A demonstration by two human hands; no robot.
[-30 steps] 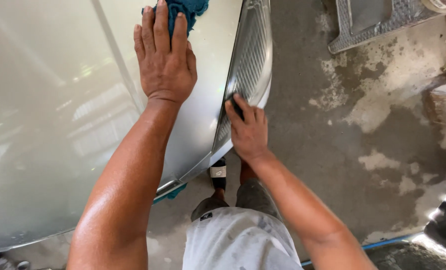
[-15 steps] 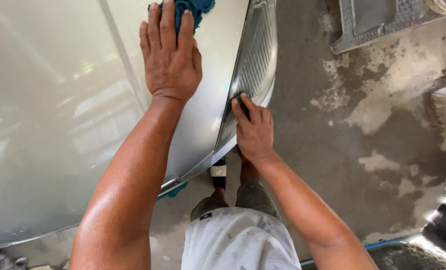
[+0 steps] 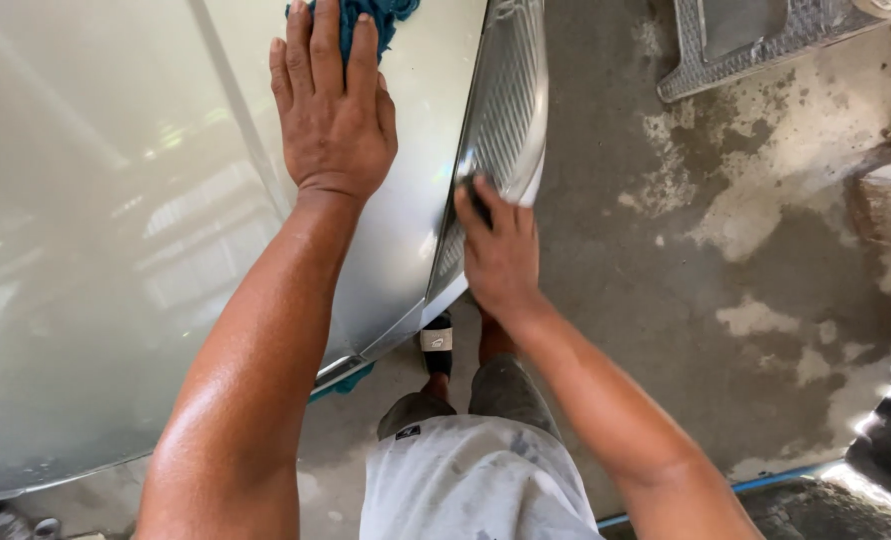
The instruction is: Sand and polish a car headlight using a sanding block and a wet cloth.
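Observation:
My left hand (image 3: 332, 110) lies flat, fingers together, on a teal cloth (image 3: 366, 20) pressed against a pale, glossy car panel (image 3: 116, 250). Only the cloth's top edge shows beyond my fingertips. My right hand (image 3: 496, 245) rests on the lower part of a ribbed chrome grille (image 3: 506, 110) at the panel's right edge, with a small dark object under its fingers that I cannot make out. Both forearms reach up from the bottom of the view.
Stained, patchy concrete floor (image 3: 726, 280) lies to the right. A grey metal tread plate (image 3: 756, 40) sits at the top right. My legs and a sandalled foot (image 3: 436, 345) stand below the grille. A blue hose (image 3: 766, 482) runs along the lower right.
My left hand and the cloth have slid slightly up and right on the panel. My right hand has shifted a little up the grille.

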